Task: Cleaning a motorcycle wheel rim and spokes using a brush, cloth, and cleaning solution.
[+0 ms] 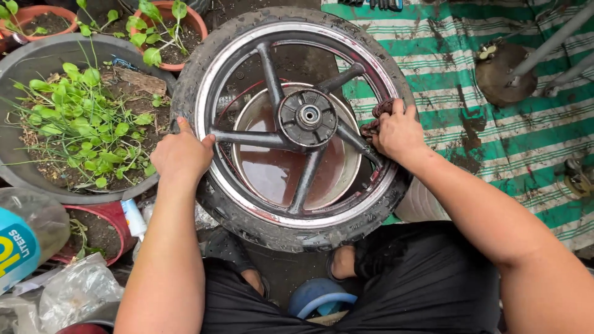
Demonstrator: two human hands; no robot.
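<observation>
1. Striped mat point(495, 117): green/white, muddy, covers ground at top right & right side; runs under the wheel's right edge.
2. Wheel point(291, 229): motorbike tyre on silver rim w/ dark spokes and black hub point(307, 116), lying flat at centre frame, between the person's knees and the plant pots. Tyre wet & dirty.
3. Basin point(297, 167): round, under the wheel, seen thru the spokes, holds brownish water.
4. Big grey planter point(37, 62): left of wheel, touching or just beside the tyre, full of leafy greens & soil.
5. Two orange pots, top left point(34, 13) and top centre point(185, 18), small seedlings in each.
6. Water bottle point(28, 238): large clear plastic, bottom left, lying tilted, blue label w/ yellow print on its side.
7. Red pot point(108, 216): below grey planter, small white tube w/ blue band point(133, 218) leaning at its right rim.
8. Clear plastic bag point(74, 291): crumpled, bottom left below bottle.
9. Round metal base point(498, 74) w/ grey pole, top right on mat.
10. Left hand point(181, 154): curled over rim's left side, thumb on tyre, gripping the wheel.
11. Right hand point(399, 131): closed on a dark reddish rag point(374, 120), pressed to rim at right side.
12. Blue stool point(318, 297): low, between the legs, bottom centre.
</observation>
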